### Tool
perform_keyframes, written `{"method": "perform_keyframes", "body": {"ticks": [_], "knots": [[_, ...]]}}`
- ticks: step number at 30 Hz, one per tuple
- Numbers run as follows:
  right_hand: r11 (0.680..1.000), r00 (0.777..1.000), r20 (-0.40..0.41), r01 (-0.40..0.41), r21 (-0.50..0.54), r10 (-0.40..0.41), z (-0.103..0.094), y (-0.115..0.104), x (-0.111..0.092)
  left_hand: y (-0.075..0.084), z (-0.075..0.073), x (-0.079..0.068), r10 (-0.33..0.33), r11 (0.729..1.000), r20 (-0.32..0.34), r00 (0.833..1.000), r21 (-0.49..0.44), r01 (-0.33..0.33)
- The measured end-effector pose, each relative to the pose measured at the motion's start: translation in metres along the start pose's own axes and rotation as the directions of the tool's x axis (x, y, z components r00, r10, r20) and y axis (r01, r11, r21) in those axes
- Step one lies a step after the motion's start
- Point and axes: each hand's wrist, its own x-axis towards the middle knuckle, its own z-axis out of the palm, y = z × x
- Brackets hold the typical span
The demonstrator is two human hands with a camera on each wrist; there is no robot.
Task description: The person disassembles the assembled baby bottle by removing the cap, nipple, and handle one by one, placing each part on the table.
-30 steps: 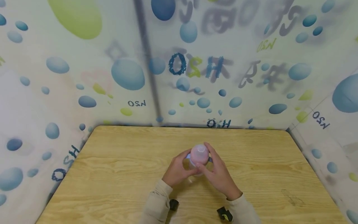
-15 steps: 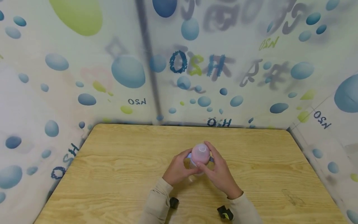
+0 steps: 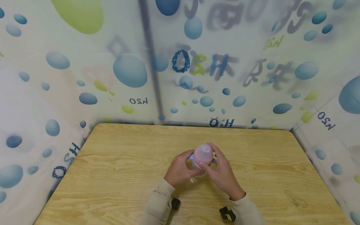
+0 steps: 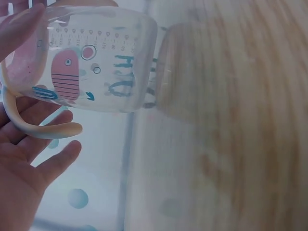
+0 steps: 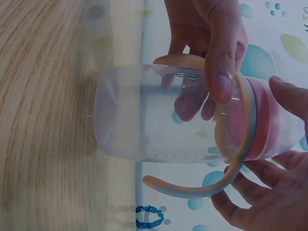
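A clear baby bottle with a pink collar and a see-through domed cap stands between both hands, close over the wooden table. Two curved handles stick out from its neck. A pink striped print and a measuring scale show on its clear body. My left hand grips the body beside one handle, thumb laid across the front. Around the pink collar and cap, my right hand holds on from the other side, its thumb in front and fingers behind.
The wooden table fills the lower half of the head view. Behind it and at both sides rise pale walls with blue and green bubble prints. A small black device sits by the right sleeve.
The bottle and both hands have shifted very slightly right in the head view, along with the whole scene. The hold of both hands looks the same.
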Motion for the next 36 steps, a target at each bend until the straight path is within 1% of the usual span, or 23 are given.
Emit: {"method": "perform_keyframes", "body": {"ticks": [8, 15, 18, 27, 36], "knots": [[1.0, 0.999, -0.034, 0.027, 0.005, -0.027, -0.001, -0.003, 0.0, 0.003, 0.001, 0.0, 0.019, 0.999, -0.017, 1.0, 0.049, -0.018], [0.999, 0.997, -0.064, 0.042, -0.015, -0.043, -0.002, -0.005, -0.002, 0.005, 0.0, -0.001, 0.051, 0.994, -0.034, 0.998, 0.1, -0.047], [0.999, 0.996, -0.074, 0.046, -0.025, -0.048, -0.003, -0.006, -0.002, 0.007, -0.001, -0.001, 0.055, 0.991, -0.043, 0.998, 0.122, -0.049], [0.993, 0.993, -0.105, 0.048, -0.112, -0.06, -0.003, -0.009, -0.004, 0.01, -0.003, 0.0, 0.052, 0.988, -0.052, 0.997, 0.151, -0.044], [0.98, 0.988, -0.14, 0.035, -0.197, -0.064, -0.001, -0.011, -0.005, 0.011, -0.004, 0.0, 0.079, 0.981, -0.067, 0.995, 0.181, -0.066]]}}
